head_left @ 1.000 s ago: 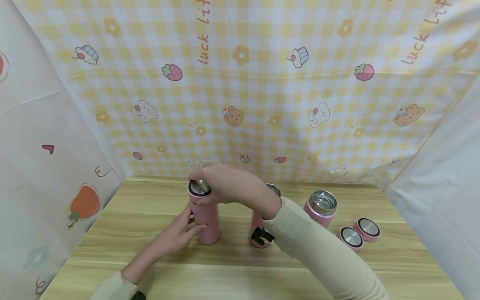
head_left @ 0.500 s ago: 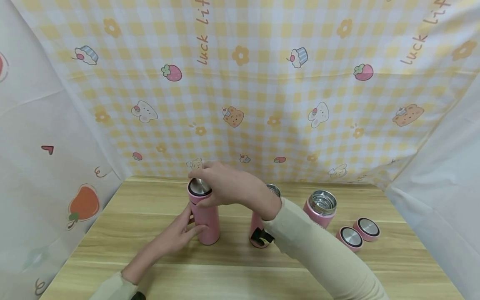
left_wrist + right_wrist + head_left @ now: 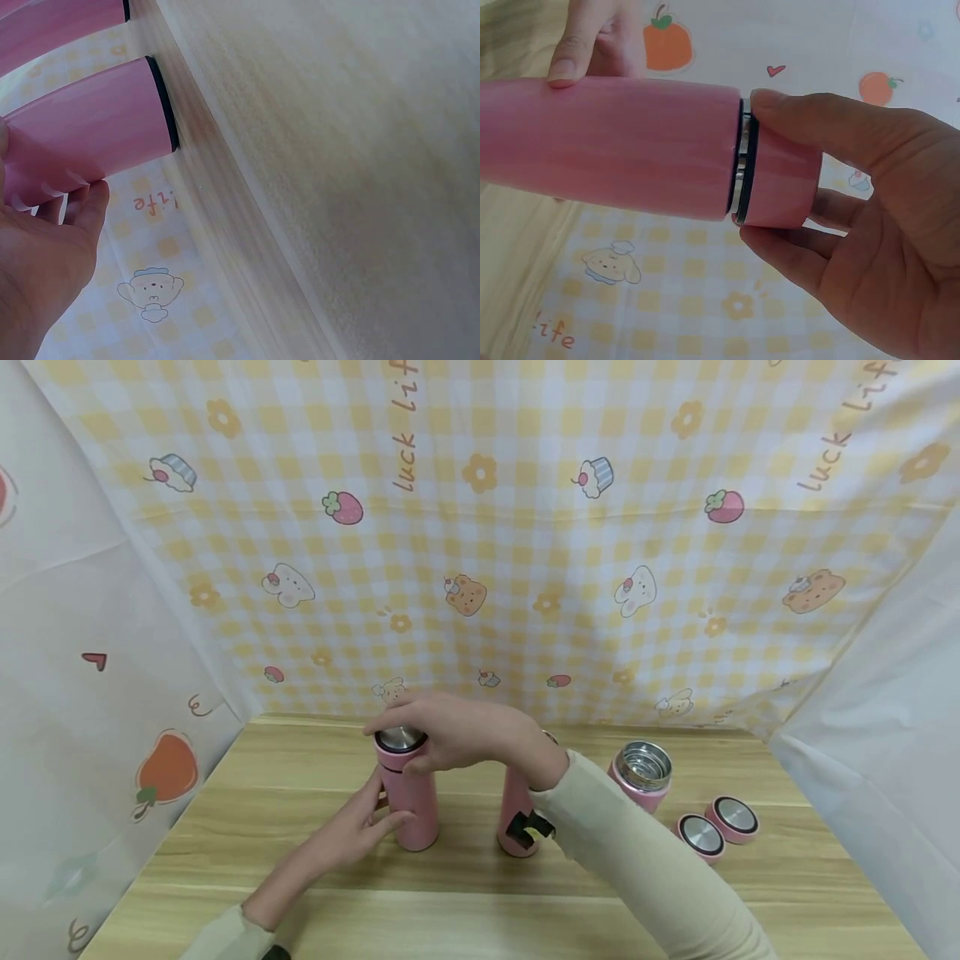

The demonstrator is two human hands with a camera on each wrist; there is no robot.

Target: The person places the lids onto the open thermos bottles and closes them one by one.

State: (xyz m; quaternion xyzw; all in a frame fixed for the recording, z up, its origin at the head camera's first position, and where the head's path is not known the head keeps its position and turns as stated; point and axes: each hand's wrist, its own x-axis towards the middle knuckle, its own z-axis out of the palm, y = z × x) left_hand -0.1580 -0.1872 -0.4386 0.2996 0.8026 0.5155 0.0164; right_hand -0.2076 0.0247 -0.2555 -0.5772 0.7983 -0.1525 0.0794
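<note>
A pink thermos bottle [image 3: 415, 810] stands upright on the table at the left of the middle. My left hand [image 3: 362, 828] grips its lower body, thumb in front and fingers behind. From above, my right hand [image 3: 468, 732] holds the pink lid [image 3: 784, 180] with its steel top, thumb and fingers on opposite sides. A narrow silver band [image 3: 742, 154] shows between lid and body in the right wrist view. Beside it stands a second pink thermos bottle [image 3: 519, 814], its top mostly hidden behind my right wrist.
Farther right is a lidless pink thermos bottle [image 3: 641, 785] with a steel mouth. Two pink lids, a nearer lid [image 3: 701, 837] and a farther lid [image 3: 735, 818], lie to its right. A checked cloth [image 3: 480, 543] hangs behind the wooden table [image 3: 420, 918].
My right hand has turned on the lid, its fingertips swinging left and toward me and its wrist shifting slightly right. My left hand keeps its grip, and the bottle stays in place.
</note>
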